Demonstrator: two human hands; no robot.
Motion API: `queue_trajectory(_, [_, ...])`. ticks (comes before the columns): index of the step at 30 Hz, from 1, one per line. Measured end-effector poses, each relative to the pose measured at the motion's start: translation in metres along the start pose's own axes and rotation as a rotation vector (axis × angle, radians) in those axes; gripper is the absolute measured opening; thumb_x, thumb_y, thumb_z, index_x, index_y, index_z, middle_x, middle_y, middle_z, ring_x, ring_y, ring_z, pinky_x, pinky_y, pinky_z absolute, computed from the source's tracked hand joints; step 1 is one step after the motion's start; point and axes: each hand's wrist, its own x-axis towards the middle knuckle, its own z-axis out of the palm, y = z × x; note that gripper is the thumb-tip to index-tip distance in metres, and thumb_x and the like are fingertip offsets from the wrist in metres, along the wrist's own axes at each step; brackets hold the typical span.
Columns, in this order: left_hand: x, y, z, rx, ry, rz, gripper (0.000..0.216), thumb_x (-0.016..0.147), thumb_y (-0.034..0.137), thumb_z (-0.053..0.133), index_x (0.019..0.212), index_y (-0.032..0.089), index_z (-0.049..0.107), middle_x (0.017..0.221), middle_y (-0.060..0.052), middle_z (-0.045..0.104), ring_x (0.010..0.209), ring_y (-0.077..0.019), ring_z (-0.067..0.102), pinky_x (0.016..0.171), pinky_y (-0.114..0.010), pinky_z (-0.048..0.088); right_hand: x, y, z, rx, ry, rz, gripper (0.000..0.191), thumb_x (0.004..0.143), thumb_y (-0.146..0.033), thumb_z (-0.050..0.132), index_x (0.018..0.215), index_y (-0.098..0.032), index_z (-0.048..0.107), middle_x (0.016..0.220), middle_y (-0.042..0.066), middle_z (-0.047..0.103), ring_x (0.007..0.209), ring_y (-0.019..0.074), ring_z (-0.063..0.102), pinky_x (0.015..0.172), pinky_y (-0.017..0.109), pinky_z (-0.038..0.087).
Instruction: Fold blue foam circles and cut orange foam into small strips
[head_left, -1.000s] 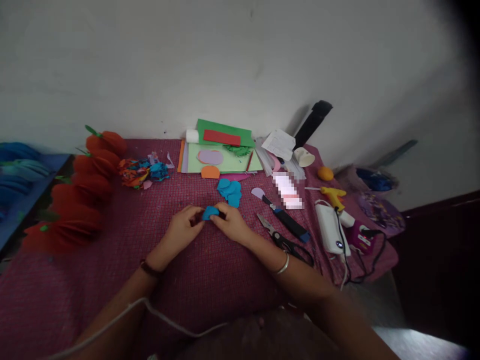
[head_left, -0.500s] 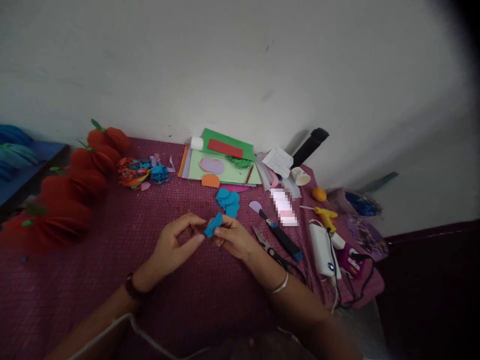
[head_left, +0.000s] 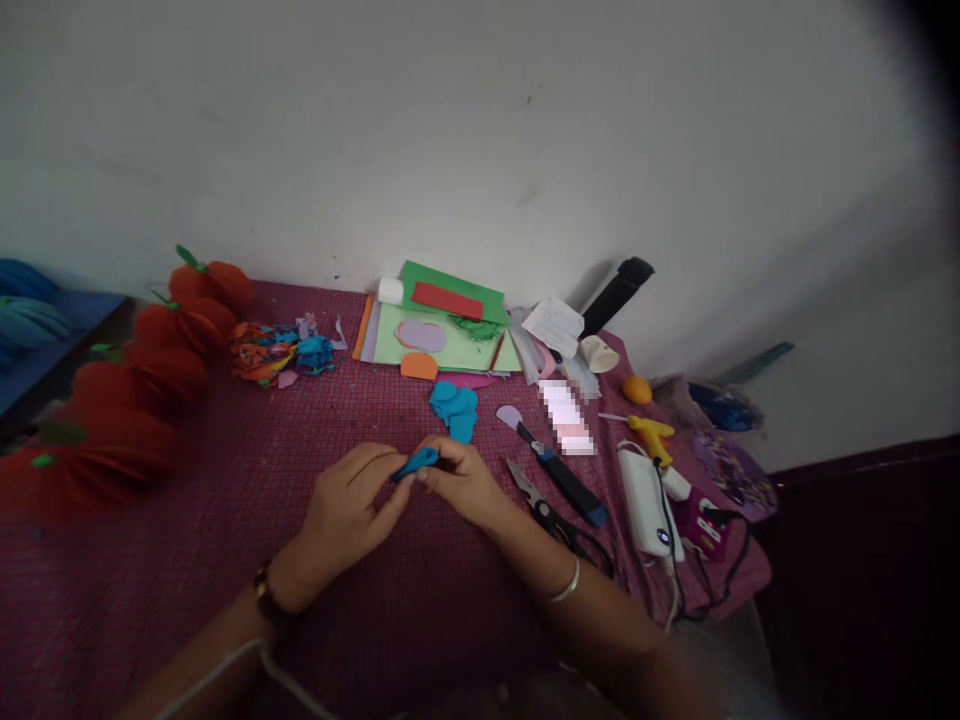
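Note:
A folded blue paper piece (head_left: 417, 462) is pinched between both hands over the middle of the table. My left hand (head_left: 352, 500) grips its left end between thumb and fingers. At its right end, my right hand (head_left: 465, 485) is closed on it with thumb and fingertips. Just beyond the hands lies a small pile of blue paper cutouts (head_left: 454, 402). Scissors (head_left: 546, 512) with dark handles rest to the right of my right hand, beside a blue-and-black cutter knife (head_left: 570, 485).
Red paper pumpkins (head_left: 187, 325) line the left side, near a heap of paper scraps (head_left: 281, 350). Coloured sheets (head_left: 450, 345) lie against the wall. At right are a yellow glue gun (head_left: 651, 435), a white power bank (head_left: 646, 500), a purple adapter (head_left: 703, 525) and cables.
My left hand has closed in and now grips the left end of the blue paper piece. The piece has turned from upright-slanted to flatter, showing its folded edge.

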Motion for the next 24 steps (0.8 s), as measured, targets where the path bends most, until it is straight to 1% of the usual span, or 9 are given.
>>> queue_trajectory(3, [0.001,0.002,0.002,-0.086,-0.012,-0.095,0.009,0.084,0.010,0.056,0.087,0.017,0.061,0.081,-0.004,0.064,0.075,-0.0162,0.060,0.070,-0.028,0.047,0.000,-0.001,0.000,-0.015,0.039,0.012,0.022,0.077,-0.038,0.070,0.080,-0.018,0.059,0.070,-0.003,0.053,0.060,0.0100,0.046,0.056,0.023,0.036])
queue_trajectory(6, [0.005,0.005,0.002,-0.279,0.002,-0.348,0.011,0.085,0.015,0.054,0.076,0.017,0.061,0.071,0.000,0.059,0.065,-0.0133,0.055,0.061,-0.025,0.043,0.000,-0.002,-0.001,0.040,0.074,0.067,0.026,0.075,-0.040,0.070,0.082,-0.019,0.057,0.067,-0.004,0.054,0.055,0.0090,0.045,0.053,0.022,0.037])
queue_trajectory(9, [0.008,0.005,0.003,-0.493,-0.001,-0.630,0.012,0.083,0.022,0.057,0.072,0.017,0.061,0.066,0.002,0.056,0.060,-0.0120,0.050,0.057,-0.023,0.041,0.001,-0.003,-0.002,0.056,0.100,0.094,0.029,0.074,-0.043,0.070,0.080,-0.018,0.057,0.065,-0.004,0.055,0.052,0.0086,0.046,0.052,0.022,0.038])
queue_trajectory(11, [0.007,0.004,0.004,-0.598,-0.012,-0.750,0.012,0.081,0.026,0.060,0.072,0.018,0.062,0.063,0.003,0.054,0.057,-0.0113,0.048,0.054,-0.022,0.039,0.002,-0.004,-0.002,0.062,0.104,0.109,0.030,0.074,-0.044,0.071,0.079,-0.018,0.056,0.064,-0.004,0.054,0.051,0.0083,0.045,0.051,0.022,0.037])
queue_trajectory(12, [0.006,0.003,0.005,-0.630,-0.016,-0.784,0.013,0.080,0.027,0.061,0.072,0.018,0.062,0.062,0.004,0.054,0.056,-0.0110,0.047,0.053,-0.022,0.038,0.002,-0.005,-0.002,0.063,0.101,0.114,0.030,0.074,-0.044,0.070,0.078,-0.018,0.056,0.063,-0.005,0.053,0.051,0.0082,0.044,0.050,0.022,0.036])
queue_trajectory(15, [0.004,0.000,0.008,-0.655,-0.029,-0.776,0.014,0.081,0.028,0.061,0.071,0.018,0.061,0.059,0.004,0.052,0.055,-0.0108,0.046,0.052,-0.022,0.037,0.002,-0.005,-0.001,0.033,0.112,0.099,0.028,0.074,-0.042,0.069,0.074,-0.018,0.054,0.063,-0.004,0.051,0.054,0.0086,0.042,0.051,0.022,0.033])
queue_trajectory(17, [0.005,0.002,0.009,-0.613,-0.019,-0.709,0.013,0.080,0.025,0.061,0.070,0.018,0.061,0.060,0.004,0.053,0.056,-0.0111,0.047,0.053,-0.022,0.039,0.002,-0.005,0.000,-0.001,0.146,0.074,0.026,0.074,-0.039,0.069,0.071,-0.018,0.053,0.062,-0.005,0.049,0.055,0.0092,0.040,0.053,0.022,0.033])
queue_trajectory(20, [0.008,0.008,0.010,-0.532,0.019,-0.582,0.007,0.078,0.020,0.062,0.071,0.018,0.061,0.066,0.002,0.058,0.063,-0.0131,0.054,0.060,-0.025,0.045,0.002,-0.006,0.002,-0.026,0.178,0.055,0.023,0.076,-0.037,0.067,0.071,-0.019,0.052,0.062,-0.005,0.047,0.057,0.0100,0.039,0.054,0.023,0.032])
queue_trajectory(24, [0.008,0.016,0.010,-0.421,0.055,-0.465,0.007,0.079,0.014,0.060,0.073,0.019,0.059,0.074,0.000,0.060,0.070,-0.0138,0.058,0.066,-0.026,0.048,-0.002,-0.009,0.004,0.010,0.142,0.024,0.025,0.079,-0.040,0.065,0.075,-0.019,0.053,0.065,-0.004,0.047,0.056,0.0094,0.038,0.054,0.023,0.031])
